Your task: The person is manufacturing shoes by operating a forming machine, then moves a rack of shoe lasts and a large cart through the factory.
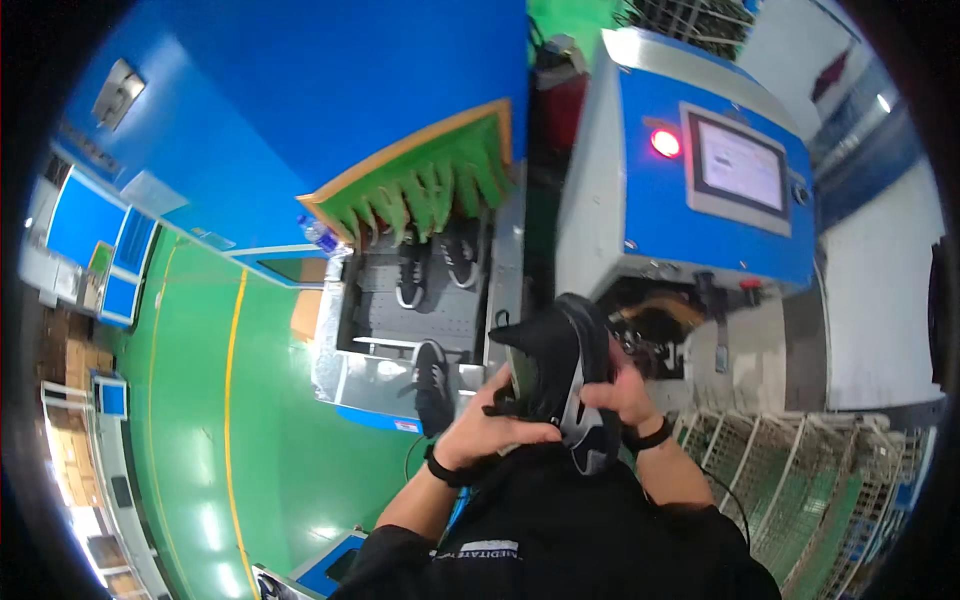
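Held up in front of my body is a black shoe (553,365) with a pale stripe on its side. My left hand (492,424) grips it at the left, fingers partly hidden behind it and the thumb lying across the near part. From the right, my right hand (626,392) has its fingers closed on the shoe's other side. Just left of my left hand, another black shoe (432,384) rests on the metal end of a conveyor (380,318). Two more shoes, one dark with a white sole edge (410,272) and one beside it (461,258), lie farther back on the belt.
A green strip curtain (420,195) hangs over the conveyor from a large blue machine (330,90). Ahead right stands a blue and grey machine with a touchscreen (740,165) and a lit red button (665,143). A wire rack (790,460) stands close at my right; green floor (200,400) lies left.
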A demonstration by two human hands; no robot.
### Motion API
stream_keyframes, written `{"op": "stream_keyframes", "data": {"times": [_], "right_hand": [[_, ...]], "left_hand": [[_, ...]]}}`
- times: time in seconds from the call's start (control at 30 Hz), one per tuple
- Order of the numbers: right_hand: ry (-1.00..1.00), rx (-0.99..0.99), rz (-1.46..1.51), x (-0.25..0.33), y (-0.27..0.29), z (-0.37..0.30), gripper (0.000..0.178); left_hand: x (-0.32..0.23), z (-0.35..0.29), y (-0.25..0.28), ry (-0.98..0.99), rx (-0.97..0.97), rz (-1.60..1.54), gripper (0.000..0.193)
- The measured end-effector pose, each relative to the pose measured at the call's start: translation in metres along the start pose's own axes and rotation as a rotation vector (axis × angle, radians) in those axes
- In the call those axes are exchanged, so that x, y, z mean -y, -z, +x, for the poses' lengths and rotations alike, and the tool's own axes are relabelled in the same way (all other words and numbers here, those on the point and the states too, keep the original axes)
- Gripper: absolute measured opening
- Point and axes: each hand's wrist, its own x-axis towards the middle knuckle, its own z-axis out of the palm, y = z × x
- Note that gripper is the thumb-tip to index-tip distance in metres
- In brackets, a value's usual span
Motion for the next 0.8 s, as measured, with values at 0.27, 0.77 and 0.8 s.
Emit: {"op": "stream_keyframes", "data": {"times": [0.27,0.77,0.8], "right_hand": [[-0.488,-0.27,0.944,-0.036,0.077,-0.136,0.045],[-0.073,-0.675,-0.916,0.02,0.153,-0.102,0.085],[-0.208,-0.682,-1.228,0.018,0.151,-0.09,0.087]], "left_hand": [[0.07,0.039,-0.076,0.347,0.356,0.194,0.019],[0.109,0.079,-0.141,0.532,0.045,0.099,0.025],[0.126,0.085,-0.136,0.543,-0.032,0.059,0.026]]}}
